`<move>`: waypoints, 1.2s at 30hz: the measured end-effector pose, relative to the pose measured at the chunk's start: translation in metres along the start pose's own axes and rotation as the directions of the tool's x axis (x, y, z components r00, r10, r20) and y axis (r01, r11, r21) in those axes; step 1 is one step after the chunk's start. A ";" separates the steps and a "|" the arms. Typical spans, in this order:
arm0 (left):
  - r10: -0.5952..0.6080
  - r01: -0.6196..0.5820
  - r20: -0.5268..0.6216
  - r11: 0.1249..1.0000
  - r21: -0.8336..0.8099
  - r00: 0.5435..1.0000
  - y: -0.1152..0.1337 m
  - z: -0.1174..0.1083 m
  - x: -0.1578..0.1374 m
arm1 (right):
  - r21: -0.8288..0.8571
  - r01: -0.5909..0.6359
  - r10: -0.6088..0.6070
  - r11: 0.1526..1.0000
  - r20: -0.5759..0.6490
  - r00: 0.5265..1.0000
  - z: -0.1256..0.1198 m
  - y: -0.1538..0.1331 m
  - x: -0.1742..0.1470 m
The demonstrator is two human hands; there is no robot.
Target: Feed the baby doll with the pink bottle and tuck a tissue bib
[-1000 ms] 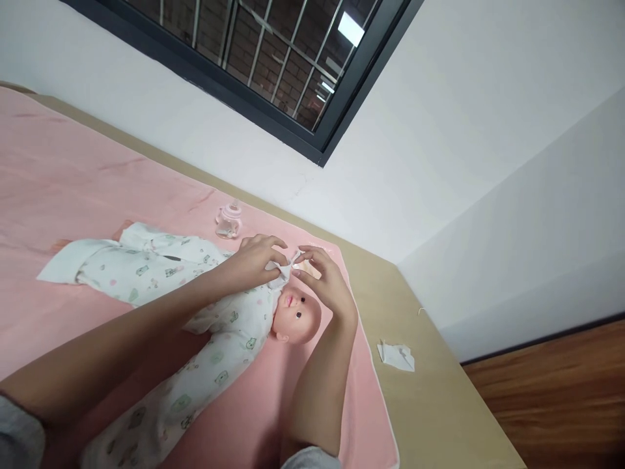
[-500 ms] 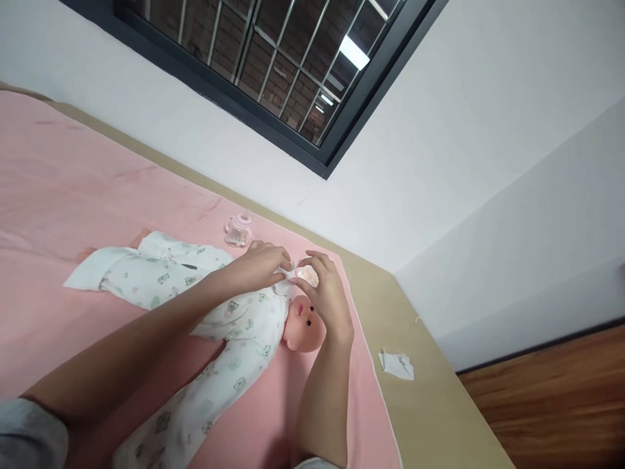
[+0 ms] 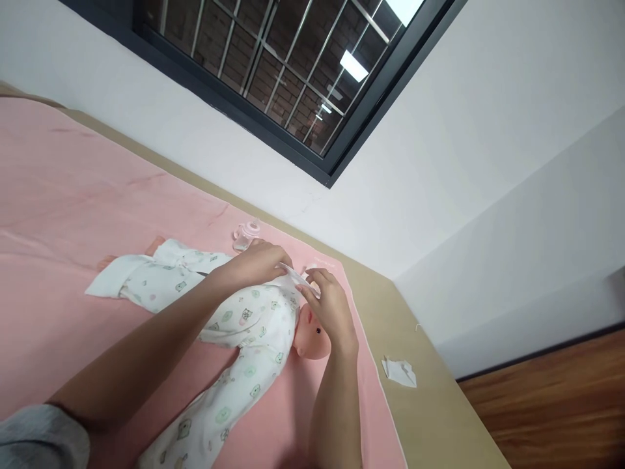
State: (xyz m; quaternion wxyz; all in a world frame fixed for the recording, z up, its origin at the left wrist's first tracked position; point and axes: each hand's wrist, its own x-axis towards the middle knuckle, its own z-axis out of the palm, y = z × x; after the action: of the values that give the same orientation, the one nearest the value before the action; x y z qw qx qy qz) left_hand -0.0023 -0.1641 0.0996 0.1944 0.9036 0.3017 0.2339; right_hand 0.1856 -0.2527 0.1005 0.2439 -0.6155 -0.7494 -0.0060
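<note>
My left hand [image 3: 258,264] and my right hand [image 3: 331,305] hold a thin white sheet [image 3: 299,279] stretched between their fingertips. It could be a tissue or a film; its exact kind is unclear. Below them a baby doll [image 3: 312,335] lies on its back, its head partly behind my right wrist. The doll wears a white suit [image 3: 249,319] printed with small green and brown animals. A small pale object beyond my right fingers is mostly hidden.
A clear bottle with a pink top [image 3: 247,234] stands by the doll, near the wall. The pink blanket [image 3: 97,176] covers most of the tan mat [image 3: 410,430]. A crumpled white tissue [image 3: 399,372] lies on the mat at right. A barred window [image 3: 293,71] is above.
The white sheet is now pulled out flatter and slants between my hands. My right fingers have closed in on its edge, and the round pale item there is largely hidden. The view has shifted slightly.
</note>
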 end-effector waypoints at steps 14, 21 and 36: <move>-0.136 0.130 -0.101 0.990 -0.062 0.986 -0.017 -0.012 -0.008 | 0.272 -0.084 0.120 0.959 -0.117 0.986 0.003 0.032 0.023; -0.206 0.196 -0.134 0.977 -0.086 0.969 -0.027 -0.024 -0.014 | 0.213 -0.421 0.449 0.882 -0.108 0.887 -0.011 0.139 0.025; -0.171 0.165 -0.072 0.982 -0.091 0.983 -0.033 -0.023 -0.013 | 0.286 -0.603 0.598 0.745 0.115 0.793 0.009 0.176 0.024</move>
State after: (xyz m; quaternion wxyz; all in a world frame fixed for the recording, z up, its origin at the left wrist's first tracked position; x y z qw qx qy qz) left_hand -0.0387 -0.1431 0.0981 0.2393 0.8559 0.3742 0.2650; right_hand 0.3423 -0.1848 0.0504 0.3199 -0.7777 -0.5050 0.1944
